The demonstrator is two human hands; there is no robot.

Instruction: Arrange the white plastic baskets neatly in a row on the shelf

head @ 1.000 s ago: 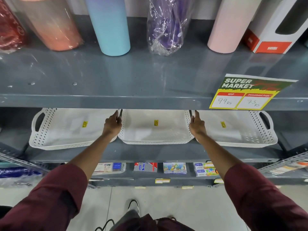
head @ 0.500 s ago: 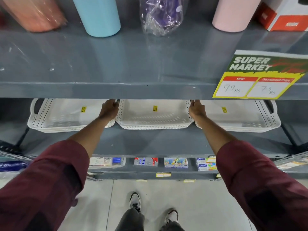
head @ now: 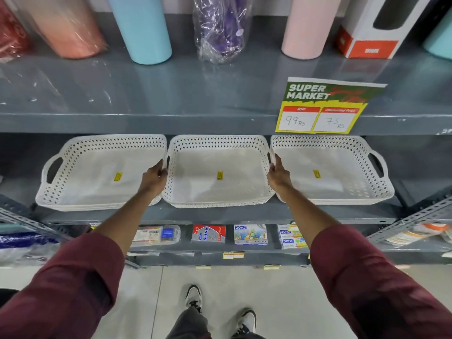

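Head view: three white baskets side by side along the shelf (head: 220,214) front edge. My left grip (head: 154,177) and right grip (head: 277,173) each clench a side handle of the middle basket (head: 220,189); left basket (head: 97,177), right basket (head: 342,177) just beside

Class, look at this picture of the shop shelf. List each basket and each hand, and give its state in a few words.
Left basket: empty, flat on shelf.
Middle basket: empty, gripped at both ends.
Right basket: empty, flat on shelf.
Left hand: gripping the middle basket's left handle.
Right hand: gripping its right handle.
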